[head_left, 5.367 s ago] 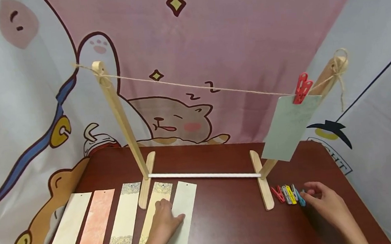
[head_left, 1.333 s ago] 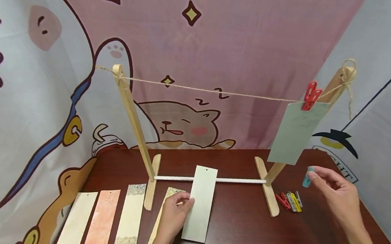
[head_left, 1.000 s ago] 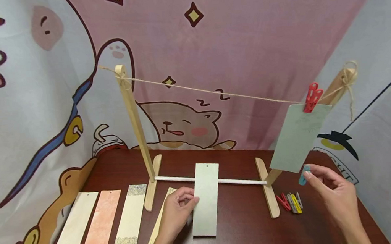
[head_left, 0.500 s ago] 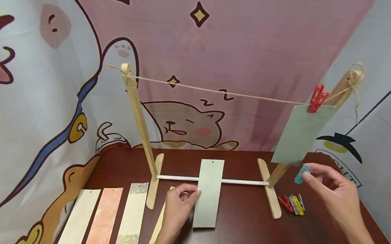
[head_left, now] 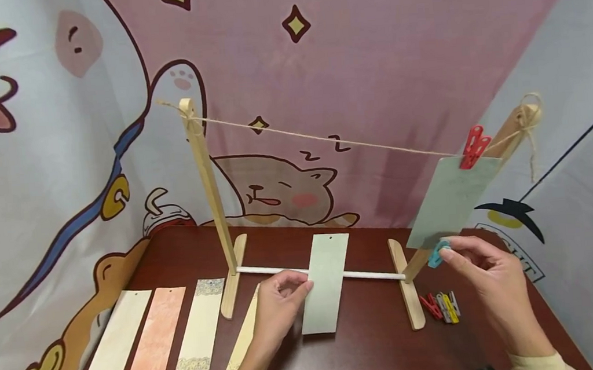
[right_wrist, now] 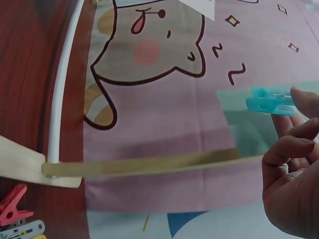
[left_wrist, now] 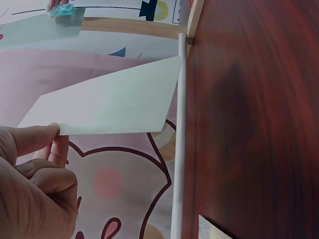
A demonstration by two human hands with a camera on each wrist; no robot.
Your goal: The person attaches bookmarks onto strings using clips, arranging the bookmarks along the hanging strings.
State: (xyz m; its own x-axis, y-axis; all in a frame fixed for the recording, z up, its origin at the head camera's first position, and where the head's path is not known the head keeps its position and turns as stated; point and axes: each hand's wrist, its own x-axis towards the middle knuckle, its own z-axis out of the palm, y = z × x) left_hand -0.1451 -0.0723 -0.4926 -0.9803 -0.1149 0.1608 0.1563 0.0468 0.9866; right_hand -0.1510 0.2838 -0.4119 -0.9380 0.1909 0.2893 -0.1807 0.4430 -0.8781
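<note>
Left hand (head_left: 276,304) above table (head_left: 371,336), backdrop (head_left: 380,56) behind.

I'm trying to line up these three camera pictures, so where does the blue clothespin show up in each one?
Head: the blue clothespin is right of centre, pinched by the right hand.
Left wrist: the blue clothespin is near the top edge, left of centre.
Right wrist: the blue clothespin is toward the right edge, slightly above mid-height.
Shared landmark: the white rod.
</note>
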